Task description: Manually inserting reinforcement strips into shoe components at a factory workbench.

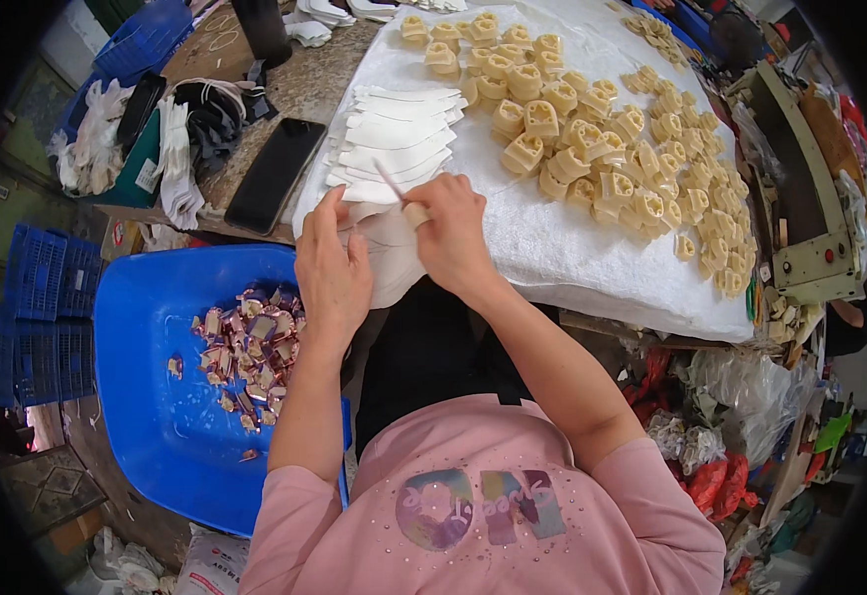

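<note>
My left hand (334, 283) rests at the near end of a row of overlapping white cut pieces (399, 134), thin and flexible-looking. Its thumb and forefinger are apart, touching a pale sheet piece (394, 260) that hangs over the table edge towards my lap. In my right hand (453, 233) a thin stick-like tool (388, 180) is pinched, its tip pointing up and left over the white pieces. A small beige band or part (415, 214) shows at the right thumb; I cannot tell which. The undersides of both hands are hidden.
Many small cream hollow blocks (577, 139) cover the white cloth (592, 266) to the right. A black phone (277, 177) lies at the left. Below it, a blue tub (141, 297) holds shiny pinkish metallic pieces (255, 342). A green metal frame (815, 198) stands at far right.
</note>
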`<state>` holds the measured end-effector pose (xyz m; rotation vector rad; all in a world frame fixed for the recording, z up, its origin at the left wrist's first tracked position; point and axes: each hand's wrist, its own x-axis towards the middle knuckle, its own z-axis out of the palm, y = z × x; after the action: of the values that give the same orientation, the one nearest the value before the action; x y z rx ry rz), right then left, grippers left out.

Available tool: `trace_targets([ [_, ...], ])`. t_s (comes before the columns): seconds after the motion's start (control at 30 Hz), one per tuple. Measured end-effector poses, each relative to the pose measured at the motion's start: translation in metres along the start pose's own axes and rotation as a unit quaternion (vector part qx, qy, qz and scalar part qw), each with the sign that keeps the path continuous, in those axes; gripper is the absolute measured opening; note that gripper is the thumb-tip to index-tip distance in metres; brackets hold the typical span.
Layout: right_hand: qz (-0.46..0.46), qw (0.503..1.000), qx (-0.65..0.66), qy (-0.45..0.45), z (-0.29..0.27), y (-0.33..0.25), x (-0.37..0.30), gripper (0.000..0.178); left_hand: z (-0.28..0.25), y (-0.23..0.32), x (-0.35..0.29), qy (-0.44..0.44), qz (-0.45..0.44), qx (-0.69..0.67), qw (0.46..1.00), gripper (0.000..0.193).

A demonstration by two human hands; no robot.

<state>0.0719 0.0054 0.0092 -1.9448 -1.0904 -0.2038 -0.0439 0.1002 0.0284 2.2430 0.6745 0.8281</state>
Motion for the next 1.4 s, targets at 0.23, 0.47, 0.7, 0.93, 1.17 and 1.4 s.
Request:
trace_targets([
  [0.23,0.090,0.979,0.062,0.173,-0.088,0.005,-0.024,0.010,0.016,0.029,-0.013,-0.017,0.137,-0.030,0.990,0.035],
  [0.47,-0.084,0.987,-0.134,0.026,-0.091,-0.014,-0.058,0.017,0.069,0.070,-0.048,-0.225,-0.247,-0.558,0.760,0.042],
  [0.7,0.039,0.967,-0.206,0.146,-0.155,0.058,-0.056,0.035,0.080,0.086,-0.038,-0.213,-0.259,-0.613,0.716,0.044],
  [0.93,0.021,0.905,-0.397,0.148,-0.172,0.094,-0.021,0.037,0.083,0.093,-0.041,-0.240,-0.262,-0.601,0.716,0.044],
  [1.17,0.039,0.926,-0.335,0.170,-0.182,0.117,-0.017,0.024,0.077,0.084,-0.041,-0.216,-0.273,-0.593,0.726,0.042],
  [1.4,0.039,0.978,-0.030,0.201,-0.167,0.071,-0.045,0.027,0.076,0.079,-0.043,-0.220,-0.247,-0.597,0.731,0.042],
])
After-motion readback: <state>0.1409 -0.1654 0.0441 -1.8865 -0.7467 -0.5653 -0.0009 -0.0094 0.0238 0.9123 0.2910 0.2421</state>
